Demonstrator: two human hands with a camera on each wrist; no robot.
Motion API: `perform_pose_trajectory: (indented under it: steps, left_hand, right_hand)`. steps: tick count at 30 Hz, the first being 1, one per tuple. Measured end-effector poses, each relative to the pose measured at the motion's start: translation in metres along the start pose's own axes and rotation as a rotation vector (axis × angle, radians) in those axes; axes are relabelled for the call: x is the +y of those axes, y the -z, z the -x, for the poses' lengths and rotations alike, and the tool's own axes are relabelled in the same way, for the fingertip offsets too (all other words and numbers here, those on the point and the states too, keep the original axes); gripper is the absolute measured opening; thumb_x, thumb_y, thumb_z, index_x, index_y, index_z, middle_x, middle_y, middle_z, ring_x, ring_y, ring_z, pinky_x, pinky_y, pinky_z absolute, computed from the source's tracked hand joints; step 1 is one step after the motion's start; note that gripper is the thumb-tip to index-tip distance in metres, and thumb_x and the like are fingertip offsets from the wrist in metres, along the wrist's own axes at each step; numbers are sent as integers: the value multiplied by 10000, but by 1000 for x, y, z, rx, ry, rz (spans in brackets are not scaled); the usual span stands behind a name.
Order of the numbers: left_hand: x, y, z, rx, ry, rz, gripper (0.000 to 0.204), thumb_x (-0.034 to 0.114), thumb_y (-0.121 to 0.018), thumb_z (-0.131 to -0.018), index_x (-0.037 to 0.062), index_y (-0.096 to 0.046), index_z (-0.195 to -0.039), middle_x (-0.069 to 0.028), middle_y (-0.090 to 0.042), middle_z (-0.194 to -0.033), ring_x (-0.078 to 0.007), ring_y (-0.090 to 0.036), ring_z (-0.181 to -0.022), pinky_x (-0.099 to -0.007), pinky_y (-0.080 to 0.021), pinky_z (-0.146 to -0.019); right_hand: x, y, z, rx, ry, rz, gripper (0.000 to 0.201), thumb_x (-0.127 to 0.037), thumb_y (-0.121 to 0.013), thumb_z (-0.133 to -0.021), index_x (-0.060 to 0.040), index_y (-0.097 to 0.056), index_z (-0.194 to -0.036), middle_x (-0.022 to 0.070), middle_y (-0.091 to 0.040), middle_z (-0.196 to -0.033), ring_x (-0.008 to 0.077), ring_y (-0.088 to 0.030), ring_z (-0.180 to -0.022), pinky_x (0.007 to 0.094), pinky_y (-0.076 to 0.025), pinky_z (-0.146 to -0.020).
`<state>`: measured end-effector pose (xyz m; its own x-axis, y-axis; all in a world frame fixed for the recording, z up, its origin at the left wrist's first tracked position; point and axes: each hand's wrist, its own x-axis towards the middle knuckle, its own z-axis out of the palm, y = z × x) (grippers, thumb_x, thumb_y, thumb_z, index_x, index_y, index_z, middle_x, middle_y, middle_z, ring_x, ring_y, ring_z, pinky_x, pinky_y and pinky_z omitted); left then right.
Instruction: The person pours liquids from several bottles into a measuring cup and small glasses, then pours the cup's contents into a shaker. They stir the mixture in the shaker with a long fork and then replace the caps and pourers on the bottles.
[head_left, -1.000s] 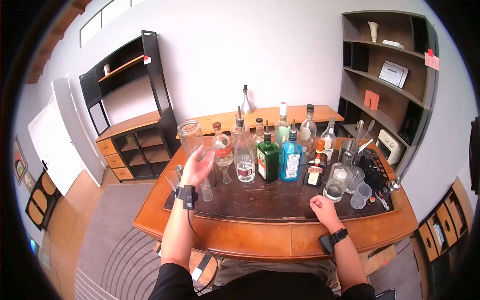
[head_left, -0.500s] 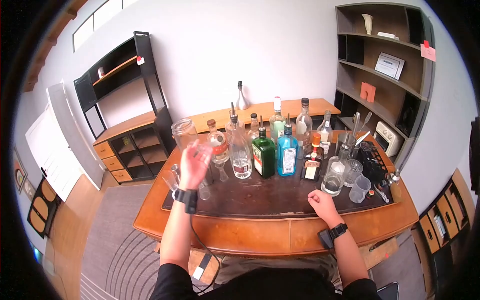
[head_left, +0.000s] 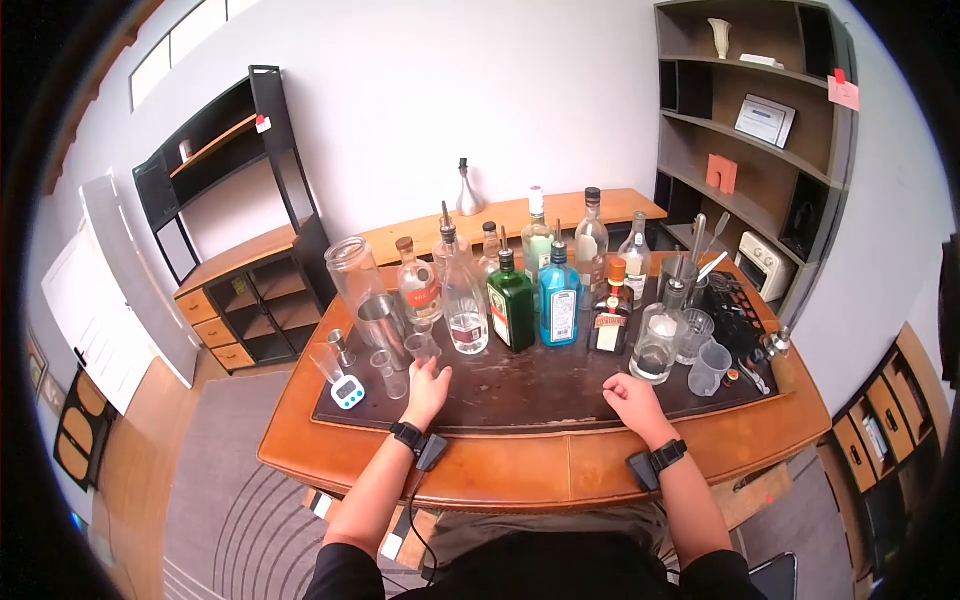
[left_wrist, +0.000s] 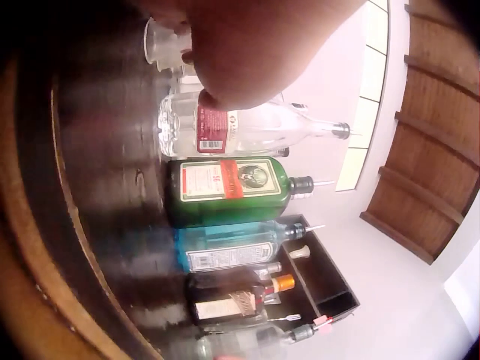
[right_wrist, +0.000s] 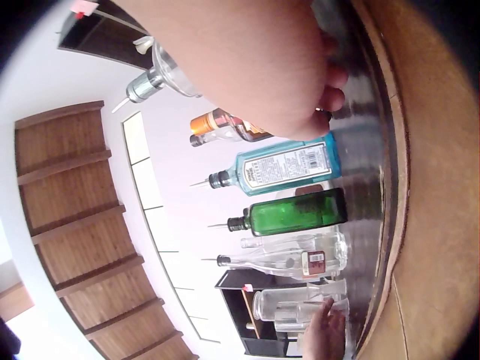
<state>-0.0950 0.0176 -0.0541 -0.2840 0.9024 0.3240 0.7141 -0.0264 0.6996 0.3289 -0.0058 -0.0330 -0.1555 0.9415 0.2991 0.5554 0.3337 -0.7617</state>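
My left hand is low over the dark desk top, its fingertips around the lower part of a small clear hourglass-shaped jigger. In the left wrist view this jigger shows beside the curled fingers, partly covered. A second clear jigger stands just left of the hand. Further left are a white timer and a metal shaker tin. My right hand rests near the desk's front, fingers loosely curled and holding nothing, close to a clear pourer bottle.
A green bottle, a blue bottle and a dark orange-capped bottle line the middle. A tall glass jar stands at the back left. Clear cups and bar tools lie on the right.
My left hand has come down from in front of the shaker tin and moved right to the small jigger. The timer is now uncovered. The right hand stays in place.
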Motion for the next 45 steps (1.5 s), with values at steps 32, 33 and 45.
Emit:
perform_pose_trajectory:
  steps: [32, 33, 45]
  left_hand:
    - [23, 138, -96, 87, -66, -211, 1065, 318, -916, -676, 6, -337, -1513, -277, -510, -1449, -364, -493, -1369, -430, -420, -1115]
    - [22, 136, -95, 124, -97, -178, 1044, 287, -912, -667, 14, -352, -1504, -273, -524, -1434, -367, -514, -1345, -429, -433, -1101]
    - [70, 145, -94, 589, -338, 116, 917, 126, -829, -666, 89, -406, -1478, -204, -586, -1276, -328, -621, -1152, -416, -517, -966]
  right_hand:
    - [-6, 5, 5, -37, -5, 72, 192, -183, -719, -884, -54, -687, -1023, 118, -697, -777, 271, -673, -710, 384, -522, -658]
    - [-6, 5, 5, -42, -9, 76, 191, -182, -719, -885, -55, -687, -1024, 118, -698, -778, 271, -673, -712, 385, -523, -659]
    - [-3, 5, 4, -66, -15, 65, 205, -189, -710, -888, -48, -680, -1034, 122, -706, -803, 284, -681, -743, 395, -525, -675]
